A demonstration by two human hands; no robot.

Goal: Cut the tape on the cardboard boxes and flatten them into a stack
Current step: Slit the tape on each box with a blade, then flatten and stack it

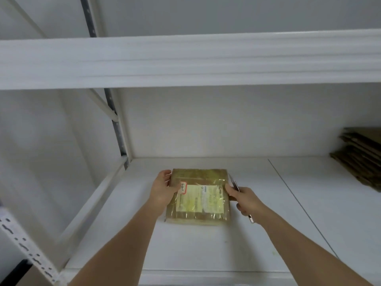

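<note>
1. At the far left, a white perforated upright of the shelving rack runs diagonally through the lower corner, and a grey slotted post stands at the back left corner of the bay.
2. The white shelf spreads across the lower half of the view, with a broad white beam crossing above it.
3. The left hand grips the left edge of the cardboard box, thumb on the top face and fingers curled round the side.
4. The cardboard box lies flat on the shelf, slightly left of centre and towards the back wall. It is wrapped in glossy clear tape and carries a pale shipping label on top.
5. The right hand is closed round a slim utility knife. The blade end points away from the person along the box's right edge, and the thumb touches that edge. The handle's rear end sticks out below the fist.
6. At the far right, a stack of flattened cardboard rests on the same shelf, well apart from the box.
</note>
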